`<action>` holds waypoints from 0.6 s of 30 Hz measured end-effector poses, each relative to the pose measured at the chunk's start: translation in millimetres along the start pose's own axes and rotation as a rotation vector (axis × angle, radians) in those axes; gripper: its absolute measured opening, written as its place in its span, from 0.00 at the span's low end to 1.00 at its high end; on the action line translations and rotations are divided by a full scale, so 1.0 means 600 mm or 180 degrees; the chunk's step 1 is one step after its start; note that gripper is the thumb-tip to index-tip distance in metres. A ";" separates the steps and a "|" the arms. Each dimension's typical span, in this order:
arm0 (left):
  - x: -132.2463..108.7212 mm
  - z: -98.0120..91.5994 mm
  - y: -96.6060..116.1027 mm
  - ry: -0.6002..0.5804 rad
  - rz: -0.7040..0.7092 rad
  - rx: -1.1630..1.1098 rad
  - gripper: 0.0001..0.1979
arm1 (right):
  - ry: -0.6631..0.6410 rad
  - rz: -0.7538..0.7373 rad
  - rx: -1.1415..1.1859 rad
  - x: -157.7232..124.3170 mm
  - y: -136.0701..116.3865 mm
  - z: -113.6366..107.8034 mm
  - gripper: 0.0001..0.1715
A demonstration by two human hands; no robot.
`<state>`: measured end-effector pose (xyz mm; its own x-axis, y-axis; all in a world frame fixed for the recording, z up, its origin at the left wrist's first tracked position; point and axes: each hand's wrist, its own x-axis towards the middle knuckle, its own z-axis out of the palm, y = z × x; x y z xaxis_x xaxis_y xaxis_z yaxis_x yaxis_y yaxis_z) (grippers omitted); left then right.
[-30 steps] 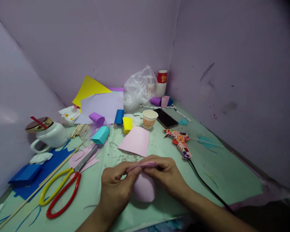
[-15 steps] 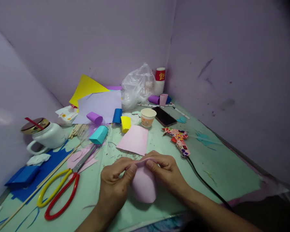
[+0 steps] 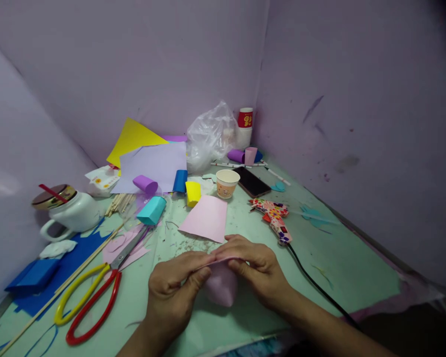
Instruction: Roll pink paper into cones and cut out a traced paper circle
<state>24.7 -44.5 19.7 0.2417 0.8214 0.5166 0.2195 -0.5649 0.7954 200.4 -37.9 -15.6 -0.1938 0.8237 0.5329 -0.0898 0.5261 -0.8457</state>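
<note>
The left hand (image 3: 171, 292) and right hand (image 3: 258, 270) are pinching the top edge of a curled pink paper (image 3: 221, 287), low over the table (image 3: 338, 258). It is seemingly halfway rolled, its edges not yet let go, while other paper rolls (image 3: 145, 184) are lying behind it.

The tabletop (image 3: 342, 258) was mint green, the folded paper (image 3: 221, 287) pale pink, the scissors (image 3: 85, 302) yellow- and red-handled, the glue gun (image 3: 275, 215) covered in multicoloured floral print.

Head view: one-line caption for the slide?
Left hand and right hand pinch a curled pink paper over the green mat, scissors on the left, glue gun on the right.
</note>
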 end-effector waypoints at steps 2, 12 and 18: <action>0.000 0.000 -0.001 0.0002 -0.0016 0.0043 0.23 | 0.0015 -0.0033 0.0064 -0.002 0.003 0.002 0.11; 0.005 -0.004 0.008 -0.0122 -0.0862 -0.0531 0.13 | -0.0006 0.0745 0.0379 0.000 -0.007 0.001 0.16; 0.009 0.003 -0.006 -0.0042 -0.2049 -0.1539 0.09 | 0.0039 0.1822 0.1137 -0.006 0.007 0.000 0.24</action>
<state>26.8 -38.4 19.2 0.2189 0.9715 -0.0914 -0.1132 0.1184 0.9865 200.7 -38.5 -21.3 -0.2962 0.9551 -0.0036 -0.2941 -0.0948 -0.9511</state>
